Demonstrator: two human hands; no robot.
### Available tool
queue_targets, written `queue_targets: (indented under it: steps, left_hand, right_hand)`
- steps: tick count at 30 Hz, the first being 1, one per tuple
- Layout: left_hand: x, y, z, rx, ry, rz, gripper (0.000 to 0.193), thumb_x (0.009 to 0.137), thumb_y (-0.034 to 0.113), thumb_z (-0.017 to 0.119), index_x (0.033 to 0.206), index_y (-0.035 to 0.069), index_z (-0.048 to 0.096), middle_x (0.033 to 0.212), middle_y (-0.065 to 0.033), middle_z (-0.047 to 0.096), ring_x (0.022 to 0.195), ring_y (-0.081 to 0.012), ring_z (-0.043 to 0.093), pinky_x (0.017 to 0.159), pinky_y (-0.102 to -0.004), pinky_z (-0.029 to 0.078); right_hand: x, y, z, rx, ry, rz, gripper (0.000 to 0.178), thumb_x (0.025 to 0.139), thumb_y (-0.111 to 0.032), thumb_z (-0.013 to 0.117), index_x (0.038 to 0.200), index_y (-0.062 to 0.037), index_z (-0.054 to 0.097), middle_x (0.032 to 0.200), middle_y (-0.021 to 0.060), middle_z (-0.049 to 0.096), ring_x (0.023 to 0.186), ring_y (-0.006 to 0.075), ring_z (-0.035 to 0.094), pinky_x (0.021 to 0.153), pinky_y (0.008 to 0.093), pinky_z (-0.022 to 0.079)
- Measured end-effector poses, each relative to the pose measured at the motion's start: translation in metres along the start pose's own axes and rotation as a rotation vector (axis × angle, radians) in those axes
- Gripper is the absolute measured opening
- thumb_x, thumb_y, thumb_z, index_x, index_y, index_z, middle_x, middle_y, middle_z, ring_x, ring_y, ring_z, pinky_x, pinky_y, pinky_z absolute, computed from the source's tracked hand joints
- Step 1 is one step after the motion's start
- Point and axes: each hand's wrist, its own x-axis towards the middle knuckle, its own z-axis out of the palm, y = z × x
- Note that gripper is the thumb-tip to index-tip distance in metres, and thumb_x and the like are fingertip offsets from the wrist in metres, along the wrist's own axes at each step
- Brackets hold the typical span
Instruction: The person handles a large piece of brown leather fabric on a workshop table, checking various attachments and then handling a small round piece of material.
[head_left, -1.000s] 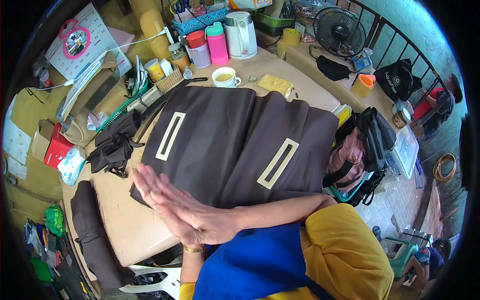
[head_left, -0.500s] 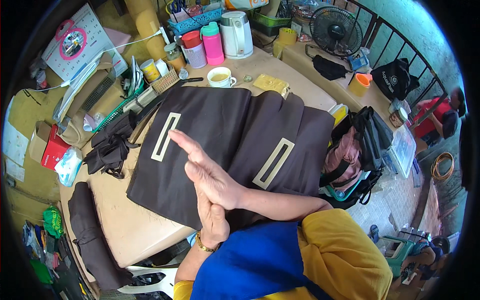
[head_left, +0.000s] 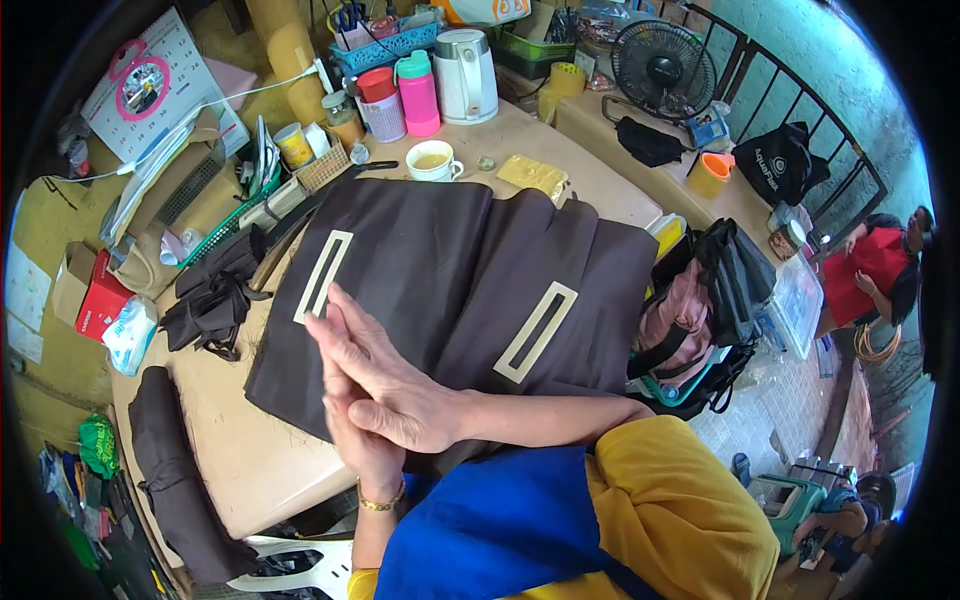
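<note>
My right hand [head_left: 405,400] and my left hand [head_left: 362,445] are laid palm to palm, fingers stretched out and pointing away to the upper left. No object shows between them. A gold band [head_left: 380,498] circles my left wrist. The hands are above the lower edge of a dark brown cloth [head_left: 400,240] spread on the table. Two cream rectangular frames, each with a long slot, lie on it. The left frame [head_left: 318,270] is just beyond my fingertips, and the right frame [head_left: 525,325] lies past my right forearm.
A rolled dark cloth [head_left: 175,460] lies at the table's left edge. Behind the spread cloth stand a white cup [head_left: 432,172], a pink bottle [head_left: 419,105] and a kettle [head_left: 465,80]. Bags [head_left: 735,280] crowd the right side. A person in red [head_left: 860,285] is at far right.
My joined hands have shifted left, with the fingers tilted lower and the right hand turned more over the left. The view has moved slightly. The person in red shows more fully.
</note>
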Motion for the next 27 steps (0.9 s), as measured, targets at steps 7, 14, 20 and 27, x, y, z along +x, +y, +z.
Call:
queue_targets:
  steps: [7,14,20,27]
  left_hand:
    - [0.005,-0.004,-0.051,-0.515,0.168,-0.091,0.045,0.101,0.017,0.052,0.141,0.000,0.042,0.126,-0.0159,0.062,0.114,-0.0233,0.062,0.098,-0.0348,0.052]
    - [0.002,-0.016,-0.051,-0.702,0.238,-0.159,0.034,0.101,0.015,0.052,0.133,0.002,0.051,0.115,-0.0140,0.068,0.104,-0.0210,0.067,0.091,-0.0320,0.057]
    - [-0.001,-0.010,-0.036,-0.445,0.363,-0.159,0.033,0.102,0.025,0.052,0.126,0.002,0.054,0.105,-0.0113,0.067,0.093,-0.0183,0.067,0.085,-0.0306,0.056]
    - [0.009,-0.010,-0.066,0.344,0.333,-0.003,0.032,0.104,0.028,0.050,0.084,0.004,0.055,0.071,0.0002,0.052,0.060,-0.0046,0.047,0.054,-0.0192,0.037]
  right_hand:
    - [-0.007,0.003,0.008,-0.149,-0.159,0.030,0.076,0.098,-0.055,0.043,0.157,-0.0173,0.014,0.160,0.0252,-0.010,0.147,0.0467,-0.004,0.117,0.0552,0.010]
    - [-0.011,0.004,0.011,-0.166,-0.210,0.078,0.080,0.098,-0.053,0.044,0.158,-0.0131,0.008,0.160,0.0237,-0.014,0.148,0.0436,-0.008,0.118,0.0544,0.007]
    - [-0.011,0.000,0.003,-0.353,-0.255,0.140,0.082,0.095,-0.058,0.045,0.157,-0.0136,0.013,0.160,0.0220,-0.012,0.148,0.0453,-0.006,0.115,0.0615,0.010]
    - [-0.008,0.001,-0.007,-0.418,-0.328,0.025,0.073,0.093,-0.057,0.051,0.149,-0.0108,0.038,0.159,0.0240,0.006,0.147,0.0456,0.002,0.114,0.0633,0.014]
